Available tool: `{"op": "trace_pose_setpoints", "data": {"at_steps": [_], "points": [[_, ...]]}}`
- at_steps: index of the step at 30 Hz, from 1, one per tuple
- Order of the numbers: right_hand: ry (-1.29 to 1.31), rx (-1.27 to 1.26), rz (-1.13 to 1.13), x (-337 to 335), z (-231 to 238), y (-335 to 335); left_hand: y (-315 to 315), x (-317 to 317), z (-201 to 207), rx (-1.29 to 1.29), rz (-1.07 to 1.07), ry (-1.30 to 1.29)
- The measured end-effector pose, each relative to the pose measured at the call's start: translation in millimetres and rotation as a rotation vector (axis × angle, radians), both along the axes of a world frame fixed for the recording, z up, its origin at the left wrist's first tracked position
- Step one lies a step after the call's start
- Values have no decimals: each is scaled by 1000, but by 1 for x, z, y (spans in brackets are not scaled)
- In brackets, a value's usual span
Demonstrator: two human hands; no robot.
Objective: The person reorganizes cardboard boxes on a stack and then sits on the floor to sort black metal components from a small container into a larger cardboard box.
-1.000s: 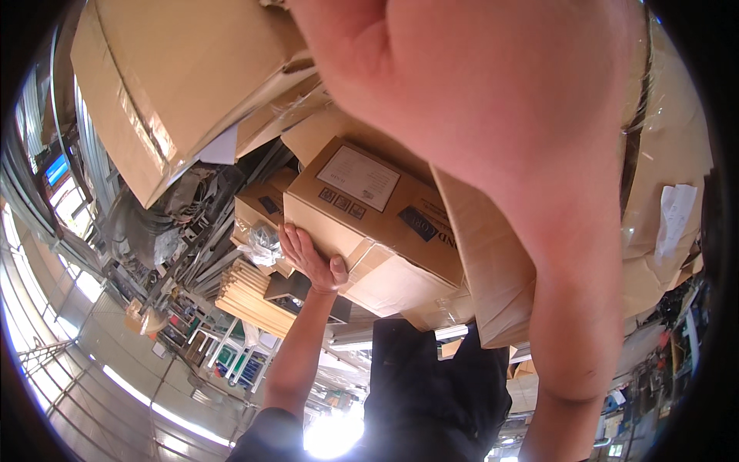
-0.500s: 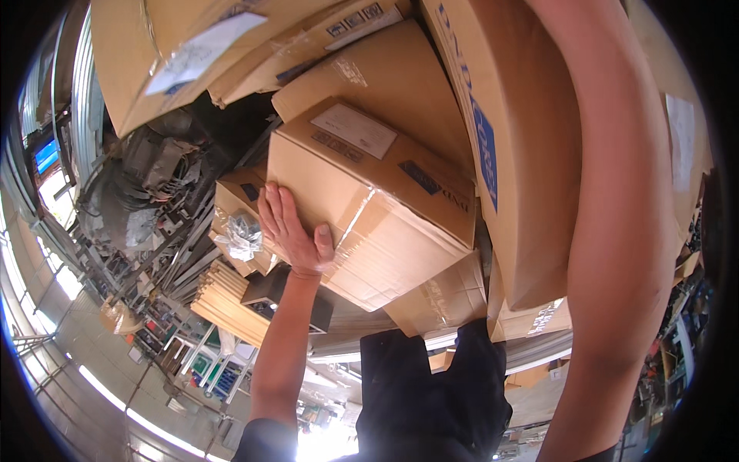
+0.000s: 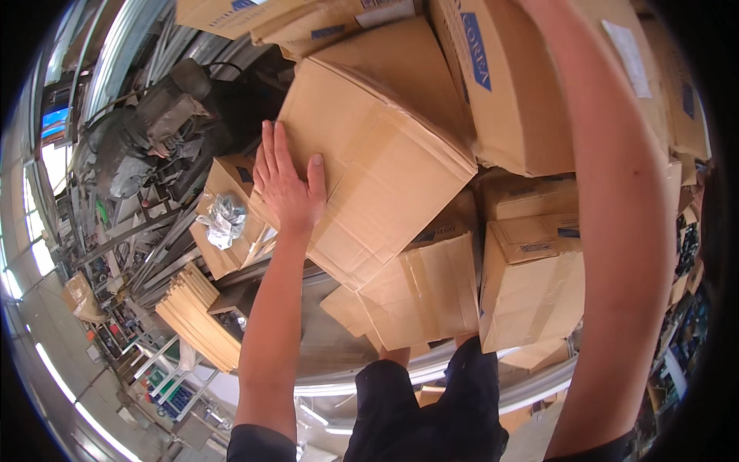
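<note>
I have the left hand (image 3: 289, 189) at ten o'clock from the middle of my view, its palm laid against the near face of a large brown carton (image 3: 385, 165), with fingers straight and close together, thumb spread away, pressing flat with nothing gripped. That carton sits at twelve o'clock, at a slant, one corner pointing down toward six and a taped seam crossing its face. The right forearm (image 3: 623, 208) rises along three o'clock and leaves my picture near one o'clock; the right hand lies beyond the edge, so I cannot tell whether it is open or closed. Beside the large carton, between one and two, I see a tall carton (image 3: 516, 115) bearing a blue printed panel. A smaller taped carton (image 3: 431, 289) shows between four and five, partly behind the large one's lower corner, and another upright carton (image 3: 535, 289) stands just beside it toward four. At nine o'clock I make out a small carton (image 3: 225, 183) with crumpled clear plastic (image 3: 223, 223) against it, then pale wooden strips (image 3: 198, 316) stacked at eight. Grey scrap (image 3: 173, 123) is heaped at ten, past the left hand, and dark trousers (image 3: 423, 416) fill six o'clock.
</note>
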State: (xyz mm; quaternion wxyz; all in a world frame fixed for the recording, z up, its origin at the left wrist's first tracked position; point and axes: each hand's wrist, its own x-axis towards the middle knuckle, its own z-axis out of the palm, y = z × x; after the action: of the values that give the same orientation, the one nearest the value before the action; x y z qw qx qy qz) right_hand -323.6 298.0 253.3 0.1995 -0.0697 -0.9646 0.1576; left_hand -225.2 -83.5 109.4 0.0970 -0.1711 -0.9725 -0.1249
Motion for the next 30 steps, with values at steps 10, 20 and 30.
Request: {"op": "trace_pose_setpoints", "data": {"at_steps": [10,20,30], "points": [[91,-5,71,81,-44,20,10,139,6,209,517,-198],[-236,-84,-192,119,-10,-46,-43,152,-43,1879,780,-970],[-284,-54,-198,118,-5,-51,-87,99,-46,1709,629,-1031]]}}
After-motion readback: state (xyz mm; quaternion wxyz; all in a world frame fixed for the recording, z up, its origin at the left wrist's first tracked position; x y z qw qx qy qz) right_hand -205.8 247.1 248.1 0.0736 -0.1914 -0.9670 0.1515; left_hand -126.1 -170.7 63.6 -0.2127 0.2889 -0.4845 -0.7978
